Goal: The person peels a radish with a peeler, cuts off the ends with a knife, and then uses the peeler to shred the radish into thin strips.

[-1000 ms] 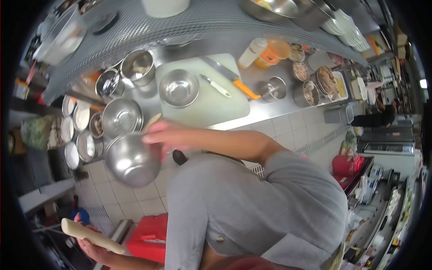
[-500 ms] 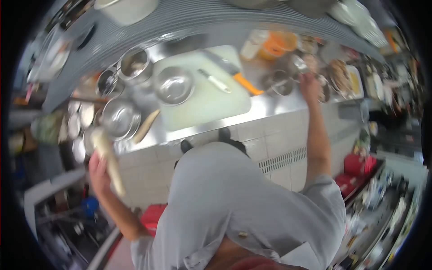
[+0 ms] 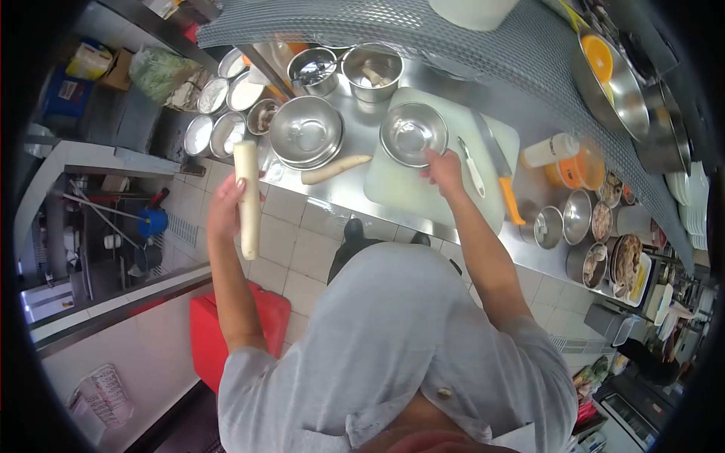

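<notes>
My left hand (image 3: 230, 202) is closed around a long, pale, peeled root vegetable (image 3: 247, 200), held nearly upright in front of the counter edge. My right hand (image 3: 445, 171) pinches the near rim of a steel mixing bowl (image 3: 414, 134) that stands on the white cutting board (image 3: 385, 185). The inside of this bowl looks bare and shiny. Right of it on the board lie a white-handled peeler (image 3: 473, 167) and a knife (image 3: 495, 151) with an orange handle. A browner root vegetable (image 3: 336, 169) rests on the counter between the board and stacked steel bowls (image 3: 306, 132).
Two steel pots (image 3: 372, 72) stand at the back. Small tins (image 3: 199, 134) with white contents are grouped on the left. To the right are a squeeze bottle (image 3: 549, 150), an orange tub (image 3: 580, 170) and several steel bowls (image 3: 578, 215). A perforated shelf (image 3: 362, 26) overhangs the counter.
The view has turned to the left. My right hand has come from the small bowls at the right to the bowl on the board. My left hand keeps the root vegetable, now held more upright.
</notes>
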The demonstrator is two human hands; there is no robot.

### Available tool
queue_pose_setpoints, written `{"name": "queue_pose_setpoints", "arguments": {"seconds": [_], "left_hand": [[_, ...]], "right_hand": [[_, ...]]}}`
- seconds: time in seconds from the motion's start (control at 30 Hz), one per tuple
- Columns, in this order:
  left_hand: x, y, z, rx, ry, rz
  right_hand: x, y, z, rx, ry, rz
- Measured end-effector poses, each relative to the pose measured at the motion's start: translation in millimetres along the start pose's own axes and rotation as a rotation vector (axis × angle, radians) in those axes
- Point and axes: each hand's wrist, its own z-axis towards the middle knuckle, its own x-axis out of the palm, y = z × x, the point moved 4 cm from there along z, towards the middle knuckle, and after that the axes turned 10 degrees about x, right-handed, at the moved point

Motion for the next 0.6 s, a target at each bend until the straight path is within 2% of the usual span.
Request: {"name": "queue_pose_setpoints", "arguments": {"seconds": [0.07, 0.17, 0.27, 0.4, 0.5, 0.6], "left_hand": [[-17.2, 9.1, -21.2, -0.017, -0.071, 0.018], [-33.7, 16.0, -53.0, -0.040, -0.115, 0.013], [-56.0, 30.8, -69.8, -0.051, -0.148, -0.018], [-71.0, 42.2, -61.4, -0.069, -0.113, -0.082], [-69.7, 44.7, -56.6, -0.086, -0.098, -0.108], [-66.6, 54.9, -54.3, -0.114, -0.044, -0.135]], "right_hand": [[2.5, -5.4, 34.0, -0.075, -0.051, 0.096], [12.1, 21.4, 5.8, -0.110, 0.033, 0.044], [61.3, 58.5, -28.5, -0.210, 0.231, 0.194], [151.9, 118.4, -62.7, -0.301, 0.373, 0.059], [186.8, 142.2, -64.8, -0.153, 0.400, -0.428], [172.2, 149.9, -7.9, -0.692, -0.182, -0.679]]}}
